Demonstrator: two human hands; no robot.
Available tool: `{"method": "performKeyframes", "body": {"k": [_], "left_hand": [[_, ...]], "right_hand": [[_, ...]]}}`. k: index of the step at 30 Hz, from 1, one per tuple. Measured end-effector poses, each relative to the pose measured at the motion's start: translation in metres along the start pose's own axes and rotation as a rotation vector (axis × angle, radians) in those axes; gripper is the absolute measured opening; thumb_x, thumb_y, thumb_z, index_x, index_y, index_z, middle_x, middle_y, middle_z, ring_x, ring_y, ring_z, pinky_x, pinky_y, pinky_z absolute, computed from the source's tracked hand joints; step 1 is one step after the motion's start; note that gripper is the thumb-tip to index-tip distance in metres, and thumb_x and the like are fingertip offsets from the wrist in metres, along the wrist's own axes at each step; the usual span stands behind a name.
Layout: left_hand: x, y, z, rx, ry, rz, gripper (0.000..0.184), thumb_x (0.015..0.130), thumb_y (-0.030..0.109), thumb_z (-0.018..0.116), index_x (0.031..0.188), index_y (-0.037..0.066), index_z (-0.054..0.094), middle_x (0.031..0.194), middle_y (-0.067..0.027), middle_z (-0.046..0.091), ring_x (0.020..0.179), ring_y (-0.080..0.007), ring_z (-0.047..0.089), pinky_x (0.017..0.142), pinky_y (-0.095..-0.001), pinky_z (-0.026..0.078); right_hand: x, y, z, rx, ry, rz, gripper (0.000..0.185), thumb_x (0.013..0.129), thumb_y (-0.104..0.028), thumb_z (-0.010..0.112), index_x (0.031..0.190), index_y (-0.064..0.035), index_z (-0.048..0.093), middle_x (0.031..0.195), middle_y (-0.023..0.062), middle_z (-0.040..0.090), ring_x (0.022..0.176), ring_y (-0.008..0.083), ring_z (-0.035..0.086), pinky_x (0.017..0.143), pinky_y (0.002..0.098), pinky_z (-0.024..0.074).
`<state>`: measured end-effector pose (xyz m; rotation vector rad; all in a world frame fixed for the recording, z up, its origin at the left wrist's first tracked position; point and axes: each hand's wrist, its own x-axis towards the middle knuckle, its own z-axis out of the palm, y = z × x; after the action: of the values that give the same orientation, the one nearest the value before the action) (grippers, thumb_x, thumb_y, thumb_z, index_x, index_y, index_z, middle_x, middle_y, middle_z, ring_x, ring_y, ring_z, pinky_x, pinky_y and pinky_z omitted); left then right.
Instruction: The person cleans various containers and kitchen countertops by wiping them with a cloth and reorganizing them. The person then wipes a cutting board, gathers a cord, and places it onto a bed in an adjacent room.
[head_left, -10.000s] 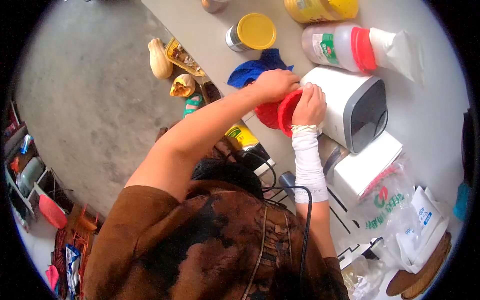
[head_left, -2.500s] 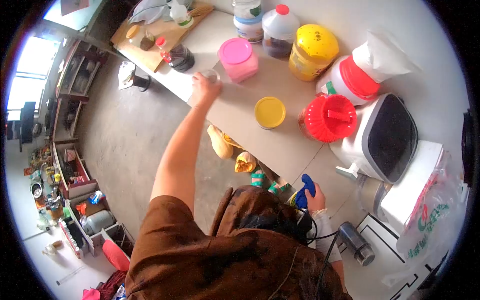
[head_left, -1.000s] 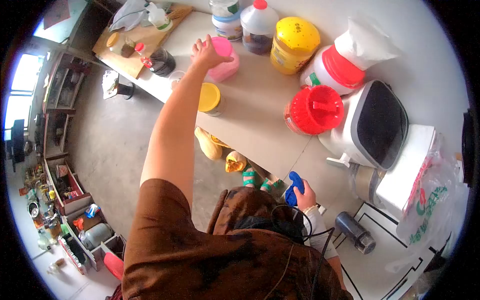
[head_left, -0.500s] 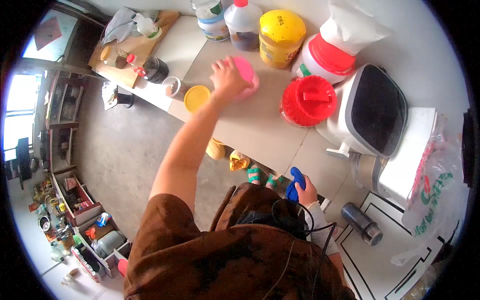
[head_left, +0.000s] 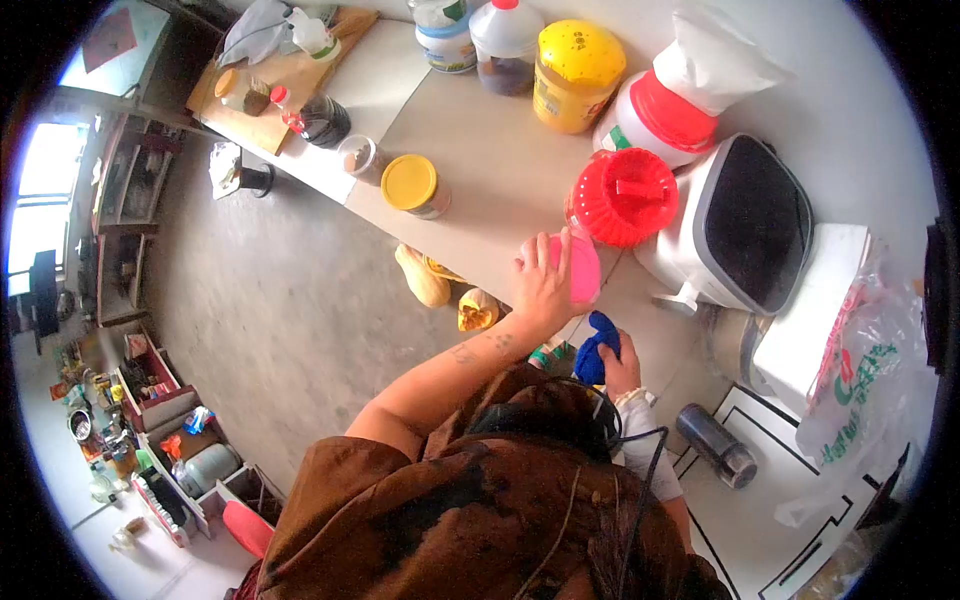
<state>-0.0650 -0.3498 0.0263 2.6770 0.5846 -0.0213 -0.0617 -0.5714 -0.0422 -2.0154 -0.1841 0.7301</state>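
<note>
A container with a pink lid (head_left: 580,268) is by the counter's front edge, and my left hand (head_left: 543,288) has its fingers wrapped over its left side. Most of its body is hidden by the hand. Close by, my right hand (head_left: 624,366) grips a bunched blue cloth (head_left: 597,350) in front of the counter. Just behind the pink-lidded container stands a jar with a large red screw lid (head_left: 622,197). To the left are a yellow-lidded tub (head_left: 415,186) and a small clear jar (head_left: 360,160).
Along the wall stand a yellow bucket (head_left: 577,80), several jugs and a red-lidded tub (head_left: 668,112). A white appliance with a dark top (head_left: 755,225) is at right. A dark thermos (head_left: 717,445) lies near my right arm. Squashes (head_left: 425,278) lie below the counter edge.
My left hand has brought the pink-lidded container from the back of the counter toward me and to the right, beside the red-lidded jar. My right hand still holds the blue cloth.
</note>
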Motion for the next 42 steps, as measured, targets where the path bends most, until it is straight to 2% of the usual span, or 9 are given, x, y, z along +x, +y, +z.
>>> {"method": "performKeyframes", "body": {"k": [3, 9, 14, 21, 26, 31, 33, 37, 42], "left_hand": [[-0.023, -0.008, -0.019, -0.216, 0.240, 0.125, 0.090, 0.069, 0.038, 0.078, 0.139, 0.000, 0.035, 0.135, -0.0243, 0.036, 0.119, -0.0408, 0.039, 0.096, -0.0508, 0.040], [-0.062, 0.000, -0.047, -0.849, 0.059, 0.310, 0.069, 0.080, 0.014, 0.071, 0.140, 0.005, 0.038, 0.142, -0.0213, 0.036, 0.130, -0.0397, 0.038, 0.105, -0.0451, 0.036], [0.016, -0.055, -0.049, -0.643, 0.271, 0.011, 0.035, 0.083, 0.006, 0.061, 0.118, 0.004, 0.056, 0.109, -0.0212, 0.058, 0.102, -0.0393, 0.057, 0.084, -0.0444, 0.048], [0.178, -0.187, 0.067, 0.109, 0.352, 0.143, 0.048, 0.077, -0.001, 0.054, 0.125, 0.007, 0.054, 0.133, -0.0131, 0.050, 0.122, -0.0336, 0.045, 0.104, -0.0413, 0.037], [0.087, -0.173, 0.109, -0.048, 0.151, -0.045, 0.039, 0.079, 0.004, 0.054, 0.118, 0.002, 0.056, 0.134, -0.0104, 0.048, 0.122, -0.0293, 0.044, 0.096, -0.0433, 0.044], [-0.044, -0.175, 0.093, 0.110, -0.010, 0.335, 0.032, 0.075, 0.008, 0.059, 0.106, 0.003, 0.060, 0.111, -0.0103, 0.054, 0.106, -0.0298, 0.051, 0.087, -0.0386, 0.046], [-0.054, -0.167, 0.068, -0.314, -0.085, -0.290, 0.026, 0.078, 0.010, 0.063, 0.102, 0.001, 0.061, 0.098, -0.0145, 0.057, 0.095, -0.0331, 0.055, 0.083, -0.0414, 0.046], [-0.025, -0.096, -0.007, -0.548, 0.300, 0.044, 0.031, 0.080, 0.006, 0.066, 0.110, -0.001, 0.060, 0.118, -0.0153, 0.059, 0.107, -0.0350, 0.056, 0.092, -0.0415, 0.046], [-0.002, -0.049, 0.025, -0.317, 0.197, 0.365, 0.051, 0.075, 0.014, 0.065, 0.125, 0.010, 0.058, 0.140, -0.0094, 0.046, 0.130, -0.0310, 0.040, 0.107, -0.0463, 0.033]], "right_hand": [[-0.014, -0.056, -0.010, 0.453, 0.002, 0.110, 0.035, 0.091, -0.014, 0.052, 0.123, 0.0001, 0.052, 0.108, 0.0076, 0.058, 0.096, 0.0153, 0.055, 0.087, 0.0286, 0.0440], [-0.002, -0.138, 0.007, 1.057, -0.378, -0.005, 0.066, 0.097, -0.043, 0.047, 0.145, -0.0034, 0.026, 0.142, 0.0098, 0.040, 0.129, 0.0220, 0.040, 0.110, 0.0390, 0.0278], [0.018, -0.169, 0.003, 0.364, -0.275, -0.336, 0.060, 0.098, -0.030, 0.049, 0.145, -0.0018, 0.027, 0.143, 0.0136, 0.037, 0.128, 0.0215, 0.040, 0.107, 0.0363, 0.0313], [0.013, -0.116, -0.021, 0.299, -0.228, -0.052, 0.033, 0.098, -0.015, 0.048, 0.126, 0.0030, 0.049, 0.112, 0.0109, 0.062, 0.102, 0.0174, 0.059, 0.094, 0.0309, 0.0440], [0.015, -0.097, -0.019, 0.162, -0.132, -0.105, 0.027, 0.096, -0.007, 0.048, 0.121, 0.0038, 0.052, 0.110, 0.0124, 0.063, 0.098, 0.0167, 0.061, 0.088, 0.0293, 0.0475], [0.040, -0.090, -0.006, 0.127, -0.066, -0.192, 0.025, 0.091, -0.004, 0.052, 0.116, -0.0009, 0.057, 0.107, 0.0104, 0.064, 0.096, 0.0174, 0.063, 0.082, 0.0301, 0.0503], [0.049, -0.096, -0.001, -0.217, 0.020, -0.379, 0.030, 0.088, -0.002, 0.056, 0.117, -0.0033, 0.057, 0.109, 0.0111, 0.061, 0.093, 0.0196, 0.063, 0.077, 0.0308, 0.0513], [0.062, -0.105, 0.018, -0.515, 0.084, -0.477, 0.046, 0.077, -0.007, 0.068, 0.120, -0.0048, 0.053, 0.117, 0.0159, 0.052, 0.104, 0.0318, 0.055, 0.087, 0.0392, 0.0468], [0.068, -0.101, 0.031, -0.710, 0.044, -0.555, 0.044, 0.073, -0.003, 0.067, 0.115, -0.0013, 0.053, 0.115, 0.0177, 0.049, 0.108, 0.0383, 0.050, 0.091, 0.0436, 0.0430]]}}
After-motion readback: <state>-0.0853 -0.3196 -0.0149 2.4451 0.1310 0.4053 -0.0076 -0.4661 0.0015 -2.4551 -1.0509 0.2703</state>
